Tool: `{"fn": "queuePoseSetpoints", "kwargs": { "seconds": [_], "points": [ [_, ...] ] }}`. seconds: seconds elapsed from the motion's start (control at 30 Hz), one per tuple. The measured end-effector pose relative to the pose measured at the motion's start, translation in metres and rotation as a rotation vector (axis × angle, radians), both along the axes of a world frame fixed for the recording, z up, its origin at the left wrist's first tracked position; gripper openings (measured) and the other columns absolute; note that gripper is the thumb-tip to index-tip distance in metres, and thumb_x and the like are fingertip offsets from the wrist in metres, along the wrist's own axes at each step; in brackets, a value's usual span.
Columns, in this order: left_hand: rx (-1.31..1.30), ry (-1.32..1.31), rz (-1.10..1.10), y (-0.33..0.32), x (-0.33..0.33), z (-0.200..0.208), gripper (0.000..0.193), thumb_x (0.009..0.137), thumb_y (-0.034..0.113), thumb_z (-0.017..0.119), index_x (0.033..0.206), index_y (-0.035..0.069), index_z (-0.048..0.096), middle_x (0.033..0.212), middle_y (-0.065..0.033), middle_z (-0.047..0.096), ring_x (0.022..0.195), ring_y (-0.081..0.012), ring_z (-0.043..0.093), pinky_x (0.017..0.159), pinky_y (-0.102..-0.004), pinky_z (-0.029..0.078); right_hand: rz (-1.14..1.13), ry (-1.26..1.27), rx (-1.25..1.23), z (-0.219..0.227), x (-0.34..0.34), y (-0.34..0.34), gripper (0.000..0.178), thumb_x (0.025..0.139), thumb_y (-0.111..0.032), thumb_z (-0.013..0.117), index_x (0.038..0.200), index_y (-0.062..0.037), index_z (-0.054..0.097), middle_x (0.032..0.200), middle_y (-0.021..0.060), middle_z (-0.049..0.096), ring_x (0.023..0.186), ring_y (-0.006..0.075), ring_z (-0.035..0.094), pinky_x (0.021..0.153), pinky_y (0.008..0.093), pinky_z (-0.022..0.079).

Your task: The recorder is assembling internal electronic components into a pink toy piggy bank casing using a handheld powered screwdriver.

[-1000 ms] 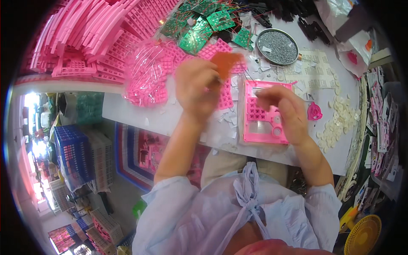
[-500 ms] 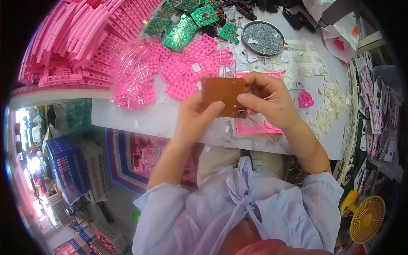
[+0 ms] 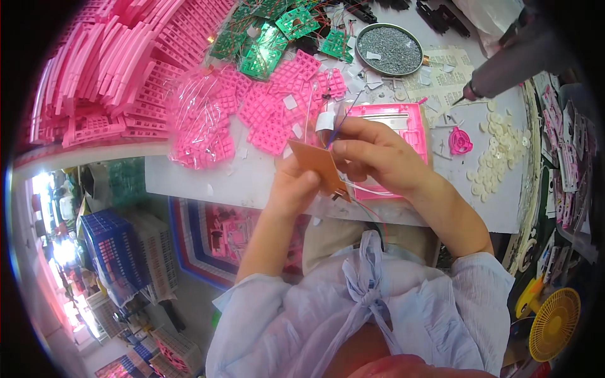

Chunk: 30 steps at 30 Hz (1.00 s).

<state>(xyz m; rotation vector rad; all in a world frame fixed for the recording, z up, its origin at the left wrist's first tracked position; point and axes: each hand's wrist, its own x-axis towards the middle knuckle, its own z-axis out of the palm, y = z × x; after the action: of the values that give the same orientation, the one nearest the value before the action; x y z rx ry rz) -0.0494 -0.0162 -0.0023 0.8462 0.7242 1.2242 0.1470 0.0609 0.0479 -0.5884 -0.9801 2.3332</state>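
Note:
Tilted in the air over the near part of the table is a brown circuit board (image 3: 314,162), its lower left gripped between thumb and fingers of my left hand (image 3: 292,186). Behind its far edge, my right hand (image 3: 387,157) has its fingers closed round thin wires (image 3: 335,133) that run from the board. A small white piece (image 3: 325,121) stands up at those fingertips; whether they pinch it too is unclear. More white, red and green wires hang below. Under my right hand lies a pink plastic casing (image 3: 413,129), partly covered.
Pink button grids (image 3: 268,120), some bagged, lie left, beside tall stacks of pink casings (image 3: 94,69). Green circuit boards (image 3: 261,53) and a round tin of small metal parts (image 3: 389,50) sit at the back. A dark electric screwdriver (image 3: 504,72) hangs right, above white discs (image 3: 495,154).
The board has turned from facing me to a steep slant. My right hand has shifted from its right edge to the wires behind it. The screwdriver has swung down into fuller view.

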Motion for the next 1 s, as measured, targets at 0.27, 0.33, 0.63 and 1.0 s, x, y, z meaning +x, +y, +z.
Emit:
{"fn": "queuePoseSetpoints", "kwargs": {
  "seconds": [0.27,0.33,0.63,1.0],
  "points": [
    [0.017,0.087,0.043,-0.002,-0.005,-0.01,0.024,0.094,0.01,0.068,0.114,-0.003,0.064,0.098,-0.0107,0.07,0.078,-0.0149,0.063,0.069,-0.0299,0.051,-0.044,0.044,0.066,-0.002,0.002,0.003,0.05,0.09,-0.007,0.069,0.136,-0.0015,0.053,0.094,0.0044,0.068,0.081,0.0096,0.067,0.061,0.0223,0.049],
    [0.008,0.11,0.058,-0.001,-0.005,-0.007,0.021,0.093,0.005,0.067,0.112,-0.003,0.064,0.097,-0.0105,0.07,0.078,-0.0142,0.062,0.069,-0.0296,0.051,-0.032,0.066,0.114,0.004,0.007,0.006,0.053,0.088,-0.006,0.069,0.138,-0.0013,0.052,0.094,0.0041,0.068,0.078,0.009,0.065,0.06,0.022,0.048],
    [0.087,0.125,0.17,-0.002,0.004,-0.004,0.028,0.097,0.026,0.07,0.107,0.001,0.062,0.105,-0.0139,0.066,0.072,-0.0155,0.06,0.059,-0.0267,0.046,-0.078,-0.054,0.055,0.01,0.011,0.004,0.063,0.085,0.002,0.064,0.145,0.0003,0.044,0.083,0.0018,0.061,0.064,0.0058,0.054,0.054,0.0212,0.041],
    [0.166,0.071,0.249,0.005,0.009,0.016,0.037,0.105,0.023,0.051,0.131,-0.003,0.047,0.093,-0.0214,0.071,0.064,-0.0272,0.07,0.053,-0.0309,0.055,-0.093,-0.194,-0.227,0.001,0.012,-0.008,0.054,0.095,-0.012,0.055,0.147,-0.0043,0.041,0.088,0.0107,0.069,0.057,0.0136,0.061,0.047,0.0248,0.048]
  ]
}}
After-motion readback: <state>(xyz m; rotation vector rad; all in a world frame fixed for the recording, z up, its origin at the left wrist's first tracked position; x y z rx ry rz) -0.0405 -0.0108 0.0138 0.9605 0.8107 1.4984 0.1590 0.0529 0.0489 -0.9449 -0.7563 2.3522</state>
